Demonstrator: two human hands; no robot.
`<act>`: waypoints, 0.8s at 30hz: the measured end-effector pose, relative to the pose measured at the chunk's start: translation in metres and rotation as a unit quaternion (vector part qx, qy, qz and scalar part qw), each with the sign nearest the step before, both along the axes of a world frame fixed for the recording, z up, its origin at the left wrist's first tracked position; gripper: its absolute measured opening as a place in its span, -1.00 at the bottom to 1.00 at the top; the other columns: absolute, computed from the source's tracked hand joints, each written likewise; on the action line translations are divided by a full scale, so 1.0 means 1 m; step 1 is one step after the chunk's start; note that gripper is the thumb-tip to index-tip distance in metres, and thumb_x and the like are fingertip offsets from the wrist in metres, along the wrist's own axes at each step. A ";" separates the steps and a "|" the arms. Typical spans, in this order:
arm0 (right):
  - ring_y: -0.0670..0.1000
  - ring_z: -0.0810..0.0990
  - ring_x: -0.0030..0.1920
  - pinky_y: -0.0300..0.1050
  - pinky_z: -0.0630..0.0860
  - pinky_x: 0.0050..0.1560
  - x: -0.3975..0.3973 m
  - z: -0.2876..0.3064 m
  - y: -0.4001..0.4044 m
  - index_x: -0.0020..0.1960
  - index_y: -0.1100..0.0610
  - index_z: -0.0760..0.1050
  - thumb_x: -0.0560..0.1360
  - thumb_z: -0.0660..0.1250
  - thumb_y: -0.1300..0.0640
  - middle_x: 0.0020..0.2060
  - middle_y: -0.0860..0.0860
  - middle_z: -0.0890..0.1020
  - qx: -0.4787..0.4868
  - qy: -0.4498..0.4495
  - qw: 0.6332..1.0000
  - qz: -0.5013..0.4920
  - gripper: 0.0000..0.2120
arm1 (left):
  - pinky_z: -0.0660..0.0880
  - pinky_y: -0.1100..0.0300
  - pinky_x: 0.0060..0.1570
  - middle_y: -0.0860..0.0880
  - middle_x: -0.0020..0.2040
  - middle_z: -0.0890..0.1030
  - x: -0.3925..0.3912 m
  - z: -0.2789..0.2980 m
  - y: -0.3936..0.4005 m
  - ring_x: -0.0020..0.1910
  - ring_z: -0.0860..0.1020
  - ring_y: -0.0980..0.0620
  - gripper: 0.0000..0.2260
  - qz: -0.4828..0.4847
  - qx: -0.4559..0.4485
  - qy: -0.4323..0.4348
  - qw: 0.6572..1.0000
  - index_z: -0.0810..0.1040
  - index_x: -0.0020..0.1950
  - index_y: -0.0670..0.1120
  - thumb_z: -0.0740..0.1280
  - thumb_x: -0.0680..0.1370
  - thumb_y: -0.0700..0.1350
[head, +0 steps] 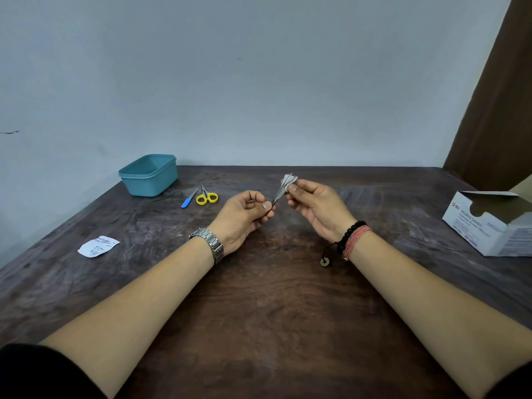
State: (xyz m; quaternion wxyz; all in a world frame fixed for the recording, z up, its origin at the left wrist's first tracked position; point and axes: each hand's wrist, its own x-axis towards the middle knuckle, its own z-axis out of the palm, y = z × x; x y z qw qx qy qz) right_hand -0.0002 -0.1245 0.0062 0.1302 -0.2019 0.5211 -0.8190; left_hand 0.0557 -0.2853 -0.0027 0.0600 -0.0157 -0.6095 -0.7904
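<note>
Above the middle of the dark wooden table (267, 298), my left hand (244, 217) pinches the near end of a thin metal instrument (278, 194), perhaps tweezers, between thumb and fingers. My right hand (316, 205) pinches a small white swab (289, 181) folded around the instrument's far end. Both hands are raised off the table, a short gap apart. A metal watch sits on the left wrist, and bead and thread bracelets on the right.
A teal plastic tub (149, 175) stands at the back left. Yellow-handled scissors (206, 195) and a blue-handled tool (188, 199) lie beside it. A torn white wrapper (98, 246) lies at the left. An open white swab box (489, 223) stands at the right edge.
</note>
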 end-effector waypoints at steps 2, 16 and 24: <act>-0.12 0.55 -0.24 -0.32 0.55 -0.16 0.002 -0.002 -0.002 0.04 0.29 0.56 0.54 0.27 0.34 -0.23 0.02 0.60 0.007 0.005 1.000 0.009 -0.87 | 0.52 0.36 -0.30 -0.04 -0.30 0.65 0.000 0.000 -0.001 -0.34 0.59 0.13 -0.84 -0.007 -0.001 -0.004 1.000 0.44 -0.13 -0.12 0.26 0.55 -0.37; -0.13 0.53 -0.31 -0.31 0.52 -0.27 0.007 -0.001 -0.005 -0.07 0.20 0.54 0.51 0.32 0.27 -0.29 0.00 0.54 0.018 -0.004 1.000 -0.026 -0.97 | 0.53 0.32 -0.23 -0.08 -0.20 0.67 0.006 0.002 0.002 -0.26 0.61 0.10 -0.88 -0.042 -0.031 0.025 0.998 0.51 0.07 -0.18 0.29 0.55 -0.31; -0.12 0.50 -0.31 -0.32 0.49 -0.33 0.003 0.001 0.000 -0.05 0.17 0.56 0.54 0.30 0.27 -0.28 -0.01 0.55 -0.014 -0.038 0.999 -0.036 -0.93 | 0.53 0.31 -0.25 -0.05 -0.27 0.66 0.005 0.001 0.005 -0.31 0.60 0.11 -0.85 -0.023 -0.037 0.032 0.999 0.50 0.01 -0.15 0.34 0.51 -0.35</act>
